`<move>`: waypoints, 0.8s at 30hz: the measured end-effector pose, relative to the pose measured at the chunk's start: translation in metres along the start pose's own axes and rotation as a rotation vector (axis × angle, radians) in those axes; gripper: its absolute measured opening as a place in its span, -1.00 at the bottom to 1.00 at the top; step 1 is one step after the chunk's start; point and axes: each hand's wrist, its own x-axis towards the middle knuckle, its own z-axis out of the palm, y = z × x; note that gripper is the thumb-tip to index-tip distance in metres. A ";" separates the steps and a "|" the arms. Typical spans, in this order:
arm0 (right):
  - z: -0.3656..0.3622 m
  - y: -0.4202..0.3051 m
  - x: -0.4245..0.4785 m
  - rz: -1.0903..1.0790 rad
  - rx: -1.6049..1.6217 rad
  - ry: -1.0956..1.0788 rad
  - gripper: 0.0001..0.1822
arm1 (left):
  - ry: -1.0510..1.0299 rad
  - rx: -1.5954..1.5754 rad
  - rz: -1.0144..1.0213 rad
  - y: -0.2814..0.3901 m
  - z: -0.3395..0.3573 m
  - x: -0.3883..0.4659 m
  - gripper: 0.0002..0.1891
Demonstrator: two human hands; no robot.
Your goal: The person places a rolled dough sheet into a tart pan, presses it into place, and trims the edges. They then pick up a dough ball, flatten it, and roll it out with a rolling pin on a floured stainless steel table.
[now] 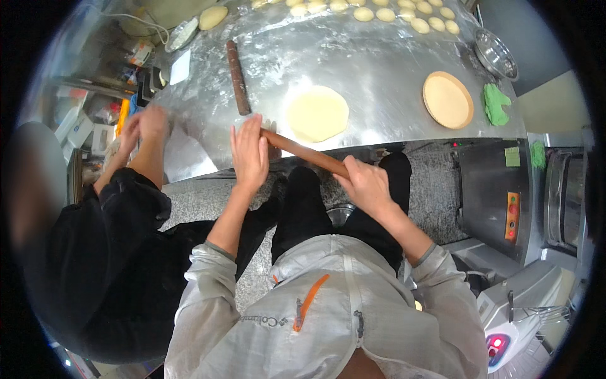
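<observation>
A wooden rolling pin slants across the table's front edge. My right hand grips its near right end. At the pin's far left end is my left hand, palm flat with the fingers stretched out; whether it presses on the pin is hard to tell. Just beyond the pin, a flat round sheet of dough lies on the steel table. A second, darker rolling pin rests left of the sheet. Several balls of dough sit along the far side, with a larger dough piece at the far left.
Close on the left sits a co-worker in black, hands over the table's left end. To the right are a round tan-rimmed board or basket, a green cloth and a steel bowl. A white scraper lies at left.
</observation>
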 end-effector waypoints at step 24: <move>0.040 -0.053 -0.027 0.459 0.036 -0.125 -0.66 | -0.288 -0.154 0.408 0.019 0.048 0.082 -0.39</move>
